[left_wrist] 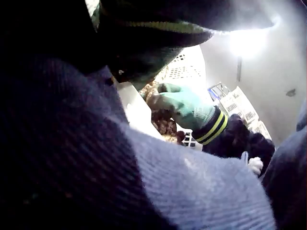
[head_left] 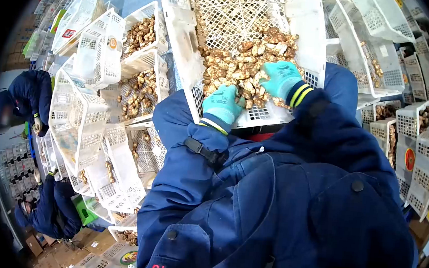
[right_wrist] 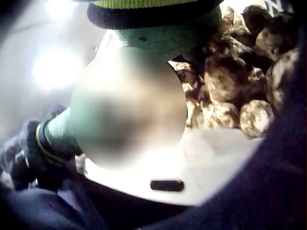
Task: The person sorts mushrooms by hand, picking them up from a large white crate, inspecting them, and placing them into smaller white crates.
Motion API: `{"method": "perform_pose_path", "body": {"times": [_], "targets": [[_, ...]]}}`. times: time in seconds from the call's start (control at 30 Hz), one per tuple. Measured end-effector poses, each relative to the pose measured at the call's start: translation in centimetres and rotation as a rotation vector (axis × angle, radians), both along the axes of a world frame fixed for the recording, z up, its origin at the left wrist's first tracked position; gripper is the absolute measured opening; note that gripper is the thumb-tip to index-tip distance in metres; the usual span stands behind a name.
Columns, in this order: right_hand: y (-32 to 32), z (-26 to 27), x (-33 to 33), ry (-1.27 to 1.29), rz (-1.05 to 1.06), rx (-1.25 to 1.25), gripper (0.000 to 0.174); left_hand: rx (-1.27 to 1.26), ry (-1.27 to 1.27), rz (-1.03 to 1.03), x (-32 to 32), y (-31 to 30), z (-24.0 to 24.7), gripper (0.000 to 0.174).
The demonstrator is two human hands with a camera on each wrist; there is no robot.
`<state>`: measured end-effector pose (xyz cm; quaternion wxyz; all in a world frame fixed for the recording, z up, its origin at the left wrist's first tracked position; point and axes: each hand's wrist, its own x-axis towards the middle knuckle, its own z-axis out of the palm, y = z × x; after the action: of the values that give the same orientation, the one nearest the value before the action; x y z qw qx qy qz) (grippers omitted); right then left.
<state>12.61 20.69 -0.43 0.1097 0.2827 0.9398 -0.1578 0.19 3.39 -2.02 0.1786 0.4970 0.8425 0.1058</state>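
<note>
Knobbly brown-and-cream lumps (head_left: 240,68), like mushrooms or tubers, lie heaped in the near part of a white plastic crate (head_left: 306,28). The crate rests over the person's lap. My right hand (head_left: 281,80), in a teal glove, reaches into the heap with curled fingers; in the left wrist view that hand (left_wrist: 184,105) pinches a pale lump. At the crate's near left corner my gloved left hand (head_left: 223,105) lies against the lumps. Its fingertips are partly hidden, so I cannot tell whether it holds one. A blurred disc covers part of the right wrist view.
White crates (head_left: 100,49) stand stacked at the left, several holding more lumps (head_left: 137,95). Other crates (head_left: 367,50) rise at the right. Two people in dark blue clothes, one with a sleeve (head_left: 39,90) showing, sit farther left. A green stool (head_left: 85,210) stands there.
</note>
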Motion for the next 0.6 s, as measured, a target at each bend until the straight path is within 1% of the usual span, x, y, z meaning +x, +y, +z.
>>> {"method": "perform_pose_path", "body": {"times": [0.03,0.07,0.1,0.13,0.17,0.2,0.23,0.27,0.3,0.33,0.37,0.4,0.43,0.47,0.5,0.57,0.6], "targets": [[0.5,0.8,0.5,0.066,-0.089,-0.072,0.040,0.014,-0.045,0.043,-0.3,0.0,0.2,0.036],[1.5,0.2,1.0,0.130,-0.143,-0.194,0.044,-0.006,-0.093,0.082,-0.6,0.0,0.4,0.035],[1.9,-0.4,1.3,0.218,-0.197,-0.274,0.037,0.008,-0.110,0.097,-0.7,0.0,0.1,0.035],[2.4,-1.3,1.5,0.393,-0.127,-0.465,0.034,0.045,-0.195,0.137,-0.9,0.0,0.6,0.034],[2.5,-2.2,2.2,0.495,-0.346,-0.805,0.031,0.084,-0.277,0.179,-1.1,-0.1,1.3,0.033],[1.8,-0.7,2.2,0.630,-0.601,-1.112,0.027,0.260,-0.622,0.262,-1.2,-0.8,2.1,0.037],[1.3,1.1,2.2,0.603,-0.589,-1.076,0.029,0.406,-1.132,0.365,-1.6,-1.2,1.8,0.035],[1.0,1.3,2.2,0.616,-0.293,-0.734,0.030,0.401,-1.440,0.392,-2.1,-1.5,1.6,0.035],[0.4,2.3,1.8,0.592,-0.185,-0.613,0.033,0.395,-1.746,0.418,-2.4,-1.5,2.0,0.036],[-0.5,3.5,1.3,0.565,-0.094,-0.568,0.036,0.481,-1.872,0.374,-2.0,-1.5,2.0,0.038],[-1.3,4.4,0.9,0.560,0.005,-0.520,0.038,0.533,-2.031,0.187,-2.3,-1.7,1.1,0.045],[-2.2,4.9,0.6,0.577,0.123,-0.441,0.041,0.614,-1.984,0.294,-1.7,-1.5,1.7,0.048],[-2.3,4.8,0.5,0.649,0.221,-0.333,0.041,0.694,-1.933,0.398,-1.0,-1.2,2.6,0.052],[-2.5,4.7,0.4,0.723,0.311,-0.214,0.041,0.607,-1.977,0.374,-1.2,-1.4,3.3,0.056],[-2.0,4.6,0.1,0.808,0.475,0.054,0.040,0.600,-2.054,0.369,-1.4,-1.7,2.8,0.060],[-0.6,4.8,-0.2,0.656,-0.061,-0.331,0.032,0.543,-2.244,0.399,-1.5,-1.5,2.1,0.065],[-0.1,4.3,-0.4,0.574,0.084,-0.093,0.026,0.546,-2.253,0.411,-1.3,-1.5,2.4,0.063]]}}
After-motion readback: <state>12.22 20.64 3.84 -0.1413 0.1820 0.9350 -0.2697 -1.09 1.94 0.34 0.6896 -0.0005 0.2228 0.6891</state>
